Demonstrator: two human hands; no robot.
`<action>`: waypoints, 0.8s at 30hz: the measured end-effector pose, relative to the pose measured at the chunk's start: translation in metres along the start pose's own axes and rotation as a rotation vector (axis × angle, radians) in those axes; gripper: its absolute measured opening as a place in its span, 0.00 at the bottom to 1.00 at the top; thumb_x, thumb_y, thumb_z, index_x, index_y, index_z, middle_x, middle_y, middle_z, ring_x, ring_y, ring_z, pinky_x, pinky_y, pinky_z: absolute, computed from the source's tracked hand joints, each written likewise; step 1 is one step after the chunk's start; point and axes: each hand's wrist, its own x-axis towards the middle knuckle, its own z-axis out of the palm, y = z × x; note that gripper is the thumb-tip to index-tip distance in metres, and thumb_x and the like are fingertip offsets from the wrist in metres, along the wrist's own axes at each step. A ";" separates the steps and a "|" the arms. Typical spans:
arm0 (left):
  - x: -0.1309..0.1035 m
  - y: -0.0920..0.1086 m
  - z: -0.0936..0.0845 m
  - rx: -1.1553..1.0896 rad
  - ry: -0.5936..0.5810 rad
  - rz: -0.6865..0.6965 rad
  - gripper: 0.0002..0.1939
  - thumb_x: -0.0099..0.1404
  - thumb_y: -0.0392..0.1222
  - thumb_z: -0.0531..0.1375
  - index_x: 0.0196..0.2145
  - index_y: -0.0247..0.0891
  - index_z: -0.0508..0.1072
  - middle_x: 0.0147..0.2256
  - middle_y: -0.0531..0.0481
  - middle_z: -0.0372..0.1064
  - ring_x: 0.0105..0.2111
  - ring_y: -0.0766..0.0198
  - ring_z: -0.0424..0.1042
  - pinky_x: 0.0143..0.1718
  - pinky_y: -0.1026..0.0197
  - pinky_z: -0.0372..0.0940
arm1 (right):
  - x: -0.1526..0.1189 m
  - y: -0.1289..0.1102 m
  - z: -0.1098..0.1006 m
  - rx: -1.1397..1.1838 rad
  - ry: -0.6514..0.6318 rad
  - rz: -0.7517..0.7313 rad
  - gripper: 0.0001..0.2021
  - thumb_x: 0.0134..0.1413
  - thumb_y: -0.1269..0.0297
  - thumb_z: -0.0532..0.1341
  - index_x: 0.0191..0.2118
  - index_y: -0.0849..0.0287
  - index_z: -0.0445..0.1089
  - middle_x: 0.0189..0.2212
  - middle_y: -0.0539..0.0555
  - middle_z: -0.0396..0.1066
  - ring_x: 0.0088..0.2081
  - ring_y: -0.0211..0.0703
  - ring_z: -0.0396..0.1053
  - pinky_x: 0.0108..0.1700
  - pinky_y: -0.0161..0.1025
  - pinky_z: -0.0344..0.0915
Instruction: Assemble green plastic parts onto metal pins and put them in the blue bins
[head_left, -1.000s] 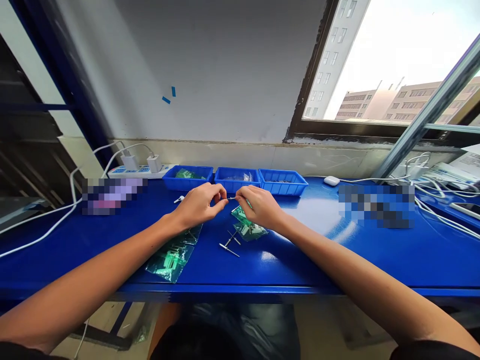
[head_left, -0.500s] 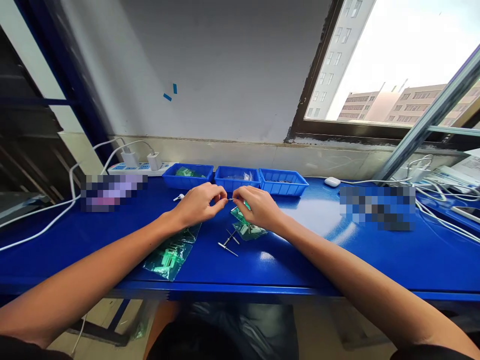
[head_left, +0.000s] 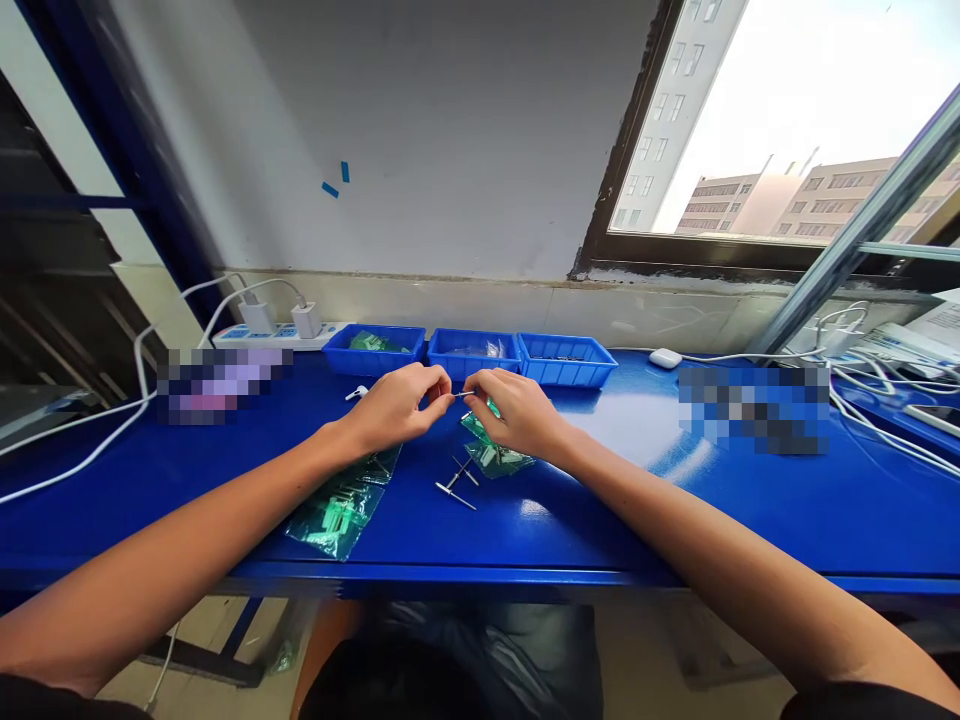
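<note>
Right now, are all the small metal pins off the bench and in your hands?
No, a few metal pins lie on the blue bench beside the green bag.

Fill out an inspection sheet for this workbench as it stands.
Surface: blue workbench, glossy.
Job's things: thin metal pin pinched between both hands; loose pins; green bags.
Clutter: three blue trays; white earbud case.
Grippers: left hand and right hand closed on the pin.
Cables: power strip with chargers; white cables at right.
Surroundings: grey wall, window.
</note>
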 end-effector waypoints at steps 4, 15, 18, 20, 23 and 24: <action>-0.001 -0.002 0.001 -0.002 -0.018 0.016 0.09 0.63 0.44 0.51 0.32 0.36 0.67 0.29 0.51 0.67 0.30 0.65 0.65 0.32 0.63 0.58 | 0.000 0.001 0.000 0.004 -0.006 -0.008 0.06 0.59 0.67 0.50 0.37 0.58 0.63 0.30 0.53 0.69 0.33 0.40 0.65 0.37 0.36 0.58; 0.000 -0.005 0.006 -0.021 0.020 0.094 0.07 0.62 0.42 0.55 0.33 0.36 0.67 0.32 0.49 0.66 0.34 0.64 0.65 0.35 0.62 0.59 | -0.001 0.002 0.003 -0.024 0.002 -0.008 0.11 0.61 0.67 0.46 0.33 0.59 0.64 0.30 0.54 0.70 0.33 0.40 0.65 0.36 0.37 0.57; 0.000 -0.005 0.007 -0.005 0.020 0.112 0.06 0.62 0.41 0.55 0.33 0.36 0.67 0.31 0.50 0.66 0.34 0.64 0.64 0.35 0.62 0.59 | -0.001 0.002 0.003 -0.022 0.003 -0.011 0.11 0.61 0.67 0.46 0.33 0.59 0.64 0.30 0.54 0.70 0.33 0.40 0.64 0.37 0.37 0.57; 0.000 -0.006 0.007 0.010 0.017 0.114 0.06 0.62 0.41 0.54 0.33 0.36 0.68 0.31 0.50 0.66 0.34 0.64 0.64 0.36 0.61 0.59 | -0.001 0.002 0.003 -0.015 0.002 -0.012 0.11 0.61 0.66 0.47 0.33 0.59 0.64 0.30 0.54 0.70 0.34 0.40 0.64 0.37 0.37 0.57; 0.000 -0.006 0.006 0.032 0.014 0.102 0.06 0.62 0.41 0.54 0.33 0.36 0.68 0.31 0.49 0.66 0.34 0.63 0.64 0.36 0.61 0.59 | -0.001 0.001 0.002 0.004 -0.006 -0.005 0.10 0.61 0.66 0.47 0.34 0.58 0.64 0.30 0.53 0.70 0.33 0.39 0.64 0.37 0.37 0.57; 0.000 -0.006 0.006 0.038 0.014 0.096 0.06 0.62 0.40 0.54 0.32 0.36 0.68 0.31 0.49 0.66 0.34 0.63 0.64 0.36 0.61 0.59 | -0.001 0.000 0.001 0.010 -0.007 -0.001 0.09 0.61 0.65 0.48 0.34 0.58 0.63 0.30 0.53 0.69 0.33 0.39 0.64 0.36 0.36 0.57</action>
